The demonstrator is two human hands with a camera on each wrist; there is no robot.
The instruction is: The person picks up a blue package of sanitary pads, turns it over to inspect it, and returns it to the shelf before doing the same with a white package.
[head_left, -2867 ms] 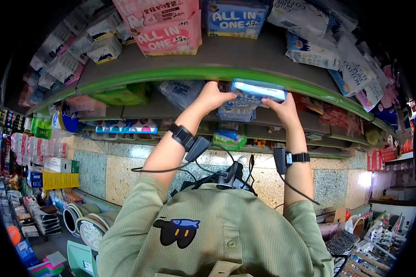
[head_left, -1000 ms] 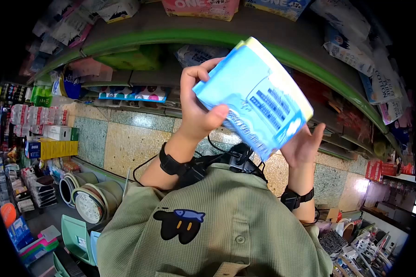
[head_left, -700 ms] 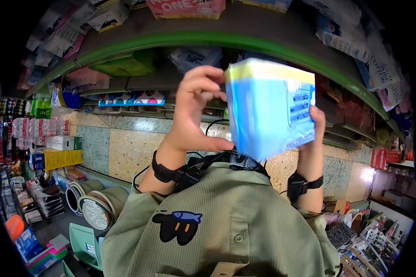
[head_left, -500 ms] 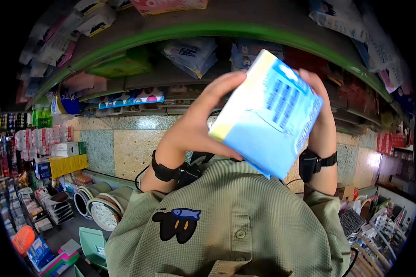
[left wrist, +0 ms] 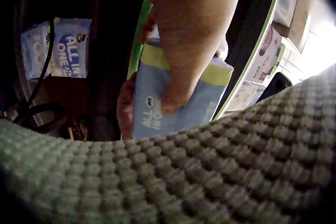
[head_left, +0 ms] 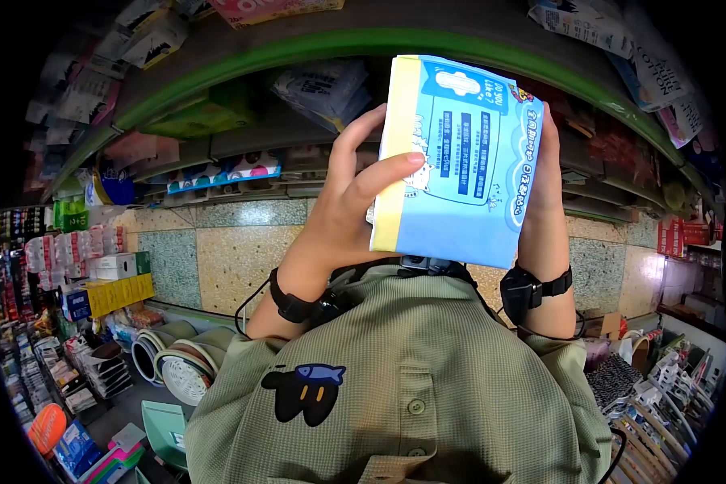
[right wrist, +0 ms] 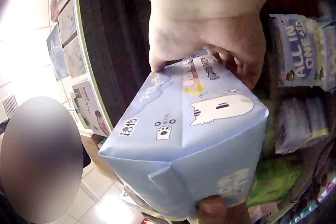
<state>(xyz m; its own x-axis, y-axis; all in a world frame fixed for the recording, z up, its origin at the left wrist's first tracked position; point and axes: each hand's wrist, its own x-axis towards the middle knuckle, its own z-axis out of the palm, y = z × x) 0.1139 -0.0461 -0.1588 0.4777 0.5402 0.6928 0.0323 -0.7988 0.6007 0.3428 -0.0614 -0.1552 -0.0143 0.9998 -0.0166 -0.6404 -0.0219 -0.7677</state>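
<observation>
A blue package (head_left: 452, 218) with a yellow band is held up before the chest, its printed panel facing the head camera. The left hand (head_left: 343, 198) grips its yellow-banded side, thumb on the front and other fingers behind. Along the opposite side the right hand (head_left: 547, 185) holds the package, its fingers mostly hidden behind. The left wrist view shows the left hand (left wrist: 186, 50) over the package (left wrist: 178, 90), thumb on its "ALL IN ONE" face. In the right wrist view, the right hand (right wrist: 210, 40) grips the package's far end (right wrist: 210, 150).
A shelf with a green edge (head_left: 331, 48) runs across the top, with plastic-wrapped packs (head_left: 319, 85) on the level below. Tiled floor (head_left: 242, 258) lies beneath. Round baskets (head_left: 185, 371) stand at lower left; hangers (head_left: 661, 419) are at lower right.
The package has gone from the shelf to in front of the chest and has been turned about. The left hand let go briefly, then took hold again; the package now sits more upright.
</observation>
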